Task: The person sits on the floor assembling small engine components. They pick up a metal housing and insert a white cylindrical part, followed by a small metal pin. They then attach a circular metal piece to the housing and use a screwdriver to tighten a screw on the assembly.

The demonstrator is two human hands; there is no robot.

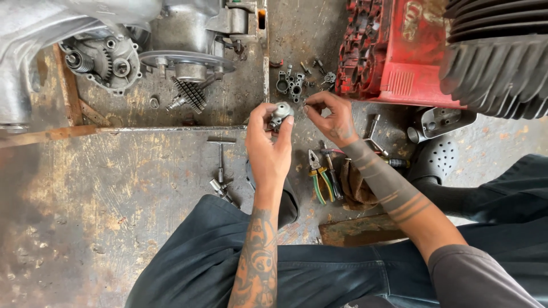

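Head view: a small grey metal housing (281,113) is held above the stained floor (114,188), pinched at the fingertips of the left hand (268,148). The right hand (331,117) is closed in a narrow pinch just beside it; what is held cannot be told. A slip could send the part among the loose pieces (294,84).

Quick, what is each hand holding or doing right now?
Left hand: closed around a small grey metal part.
Right hand: fingertips pinched beside that part; anything held is too small to tell.
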